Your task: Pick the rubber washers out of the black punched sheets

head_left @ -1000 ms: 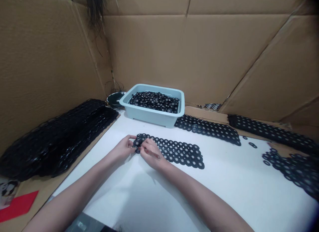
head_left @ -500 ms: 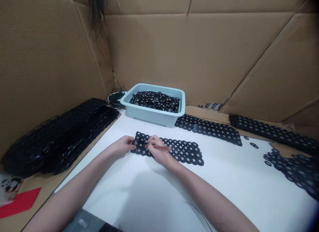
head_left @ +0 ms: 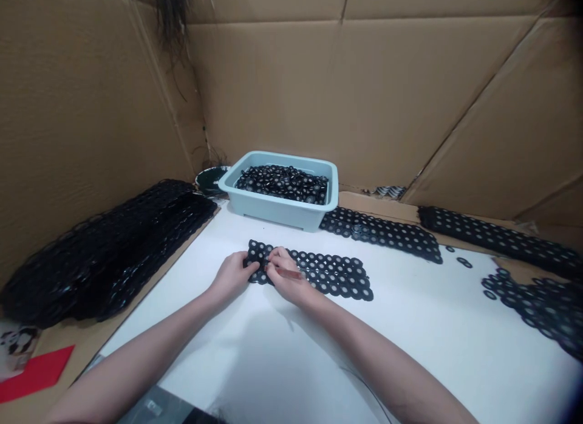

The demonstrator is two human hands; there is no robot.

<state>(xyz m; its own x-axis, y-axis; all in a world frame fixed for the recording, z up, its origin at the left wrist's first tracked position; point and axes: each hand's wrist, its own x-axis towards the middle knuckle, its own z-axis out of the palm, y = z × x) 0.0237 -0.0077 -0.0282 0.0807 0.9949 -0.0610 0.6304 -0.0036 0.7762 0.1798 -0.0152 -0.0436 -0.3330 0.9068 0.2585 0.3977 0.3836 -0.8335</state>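
Observation:
A black sheet of joined rings (head_left: 328, 273) lies flat on the white table top (head_left: 410, 327) in front of me. My left hand (head_left: 235, 276) pinches the sheet's left end, fingers closed on its edge. My right hand (head_left: 286, 277) rests just beside it on the same end, fingers curled round a thin reddish stick that lies across the palm. The two hands nearly touch. A light blue tub (head_left: 281, 193) heaped with loose black rings stands behind the sheet.
A thick pile of black ring sheets (head_left: 104, 248) fills the left side. More sheets (head_left: 380, 231) lie right of the tub, with others (head_left: 492, 239) along the back and far right (head_left: 537, 305). Cardboard walls (head_left: 364, 96) enclose the table. A red card (head_left: 36, 372) lies lower left.
Both hands have shifted slightly along the sheet's left end and drawn closer together. The reddish stick, pointing right half a second ago, now lies tucked in my right hand.

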